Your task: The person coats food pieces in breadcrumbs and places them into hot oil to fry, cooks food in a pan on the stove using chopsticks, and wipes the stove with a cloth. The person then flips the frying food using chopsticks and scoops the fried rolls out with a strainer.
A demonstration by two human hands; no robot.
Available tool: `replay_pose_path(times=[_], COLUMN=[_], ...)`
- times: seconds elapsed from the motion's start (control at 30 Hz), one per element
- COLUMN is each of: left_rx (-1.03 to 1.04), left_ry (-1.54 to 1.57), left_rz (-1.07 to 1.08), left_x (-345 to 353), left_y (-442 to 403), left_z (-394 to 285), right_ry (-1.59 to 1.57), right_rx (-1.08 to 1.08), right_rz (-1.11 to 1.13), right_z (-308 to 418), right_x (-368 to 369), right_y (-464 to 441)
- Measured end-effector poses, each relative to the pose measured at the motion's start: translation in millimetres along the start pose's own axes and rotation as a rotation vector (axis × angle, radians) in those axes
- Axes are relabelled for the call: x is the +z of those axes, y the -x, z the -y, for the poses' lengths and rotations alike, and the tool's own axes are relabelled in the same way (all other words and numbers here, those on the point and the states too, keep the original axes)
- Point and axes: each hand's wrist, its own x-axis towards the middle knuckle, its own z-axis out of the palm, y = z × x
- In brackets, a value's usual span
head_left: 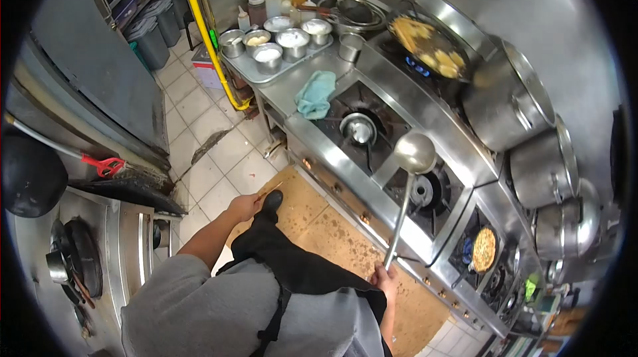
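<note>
My right hand (384, 277), at the lower middle, is closed round the handle of a long metal ladle (415, 152). The ladle's round bowl is over the stove (332, 156), between two burners. My left hand (247, 208) hangs over the floor beside my dark shoe (270, 205). Its fingers look closed, and a thin light sliver shows at their tips, too small to name. On the stove's far end lies a turquoise cloth (316, 94), apart from both hands.
A frying wok (430, 41) with food in oil stands over a blue flame at the back. Large pots (508, 101) line the rear. A pan (484, 251) holds a browned flat food at right. A tray (266, 77) carries metal bowls. A yellow pipe (203, 28) rises at left.
</note>
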Motion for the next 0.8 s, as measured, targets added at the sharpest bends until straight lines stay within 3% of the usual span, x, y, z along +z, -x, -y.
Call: replay_pose_path(times=[0.17, 0.43, 0.5, 0.53, 0.6, 0.67, 0.73, 0.8], left_rx=[-0.013, -0.118, -0.158, -0.204, -0.227, -0.232, -0.249, -0.171], left_ry=[0.115, 0.246, 0.259, 0.29, 0.255, 0.312, 0.365, 0.534], left_rz=[-0.041, 0.021, 0.042, 0.023, -0.042, -0.06, -0.073, -0.227], left_x=[-37.0, -91.6, -100.8, -102.7, -113.8, -129.5, -144.9, -161.1], left_y=[-50.4, -82.8, -88.9, -92.3, -95.2, -96.7, -96.9, -97.6], left_z=[56.6, 173.5, 195.5, 207.5, 217.8, 215.3, 208.1, 194.0], right_ry=[0.024, 0.099, 0.169, 0.553, 1.173, 1.189, 1.288, 1.24], right_rx=[0.023, -0.412, -0.559, -0.557, -0.771, -0.544, -0.512, -0.53], right_rz=[0.19, 0.212, 0.19, 0.08, -0.408, -0.431, -0.454, -0.467], right_z=[85.4, 269.3, 303.0, 328.4, 351.4, 385.7, 387.5, 374.4], right_x=[139.4, 347.4, 372.4, 379.6, 414.2, 451.5, 467.8, 478.8], right_y=[-65.0, -186.1, -257.2, -285.5, -339.5, -339.7, -371.9, -388.5])
